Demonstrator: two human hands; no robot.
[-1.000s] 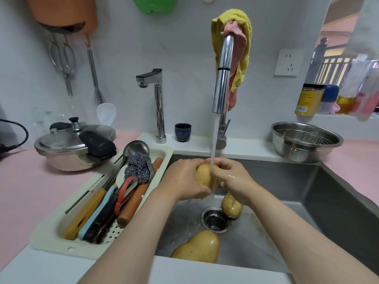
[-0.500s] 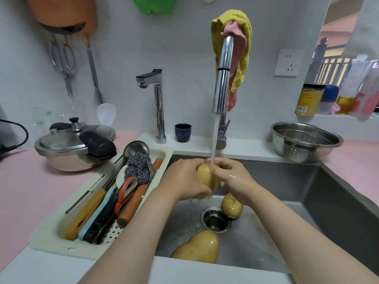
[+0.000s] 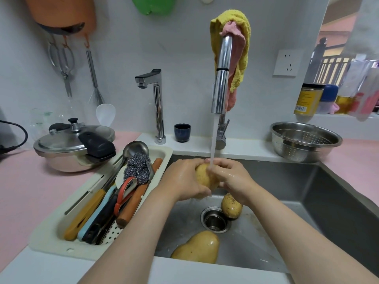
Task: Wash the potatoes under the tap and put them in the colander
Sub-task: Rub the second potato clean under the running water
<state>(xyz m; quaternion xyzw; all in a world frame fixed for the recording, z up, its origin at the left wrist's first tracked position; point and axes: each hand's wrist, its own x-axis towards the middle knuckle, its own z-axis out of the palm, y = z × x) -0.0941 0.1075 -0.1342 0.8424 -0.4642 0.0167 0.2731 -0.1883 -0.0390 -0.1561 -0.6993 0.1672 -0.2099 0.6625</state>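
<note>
Light: soft, even, fairly bright, cool white; shadows faint. Warmer tint through the opening (image 3: 332, 58) top right. Glare: bright streaks on the tap (image 3: 220, 78), the cooker lid (image 3: 65, 140) and the colander (image 3: 295, 152) rim. Wet sheen on the left hand (image 3: 182, 179), the right hand (image 3: 233, 179) and the potato (image 3: 204, 175) between them. Right wall of the sink (image 3: 338, 201) reads dark. Wide-angle bowing along frame edges. The bottles (image 3: 367, 93) at the right edge are smeared and soft. Centre sharp; water stream (image 3: 213, 140) slightly blurred.

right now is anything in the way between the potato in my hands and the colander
Nothing visible does. Both the left hand and right hand hold the potato under the tap; the colander sits on the counter to the right, beyond the sink rim.
</note>
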